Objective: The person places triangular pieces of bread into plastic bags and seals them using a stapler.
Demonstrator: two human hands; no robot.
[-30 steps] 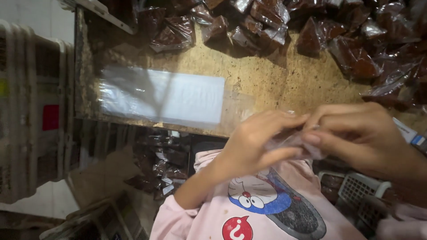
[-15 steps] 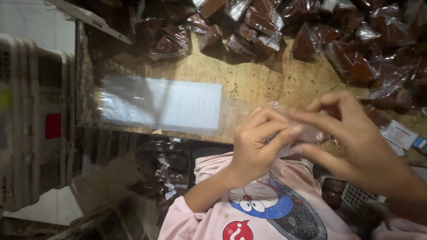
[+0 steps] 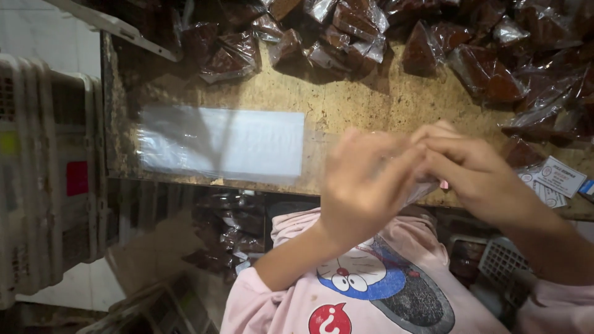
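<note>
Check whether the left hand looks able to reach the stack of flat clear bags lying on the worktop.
Probably yes. The stack of clear bags lies flat on the worktop just left of the left hand, with nothing between them. But that hand is busy pinching a small clear bag together with the right hand.

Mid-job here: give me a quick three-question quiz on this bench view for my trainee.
1. True or false: both hands meet over the table's near edge.
2. What lies flat to the left of the hands? A) a stack of clear plastic bags B) a metal tray C) a knife
3. What fills the far side of the table?

Key:
1. True: left hand and right hand pinch a clear bag together.
2. A, the stack of clear plastic bags.
3. Wrapped brown packets on the table.
</note>
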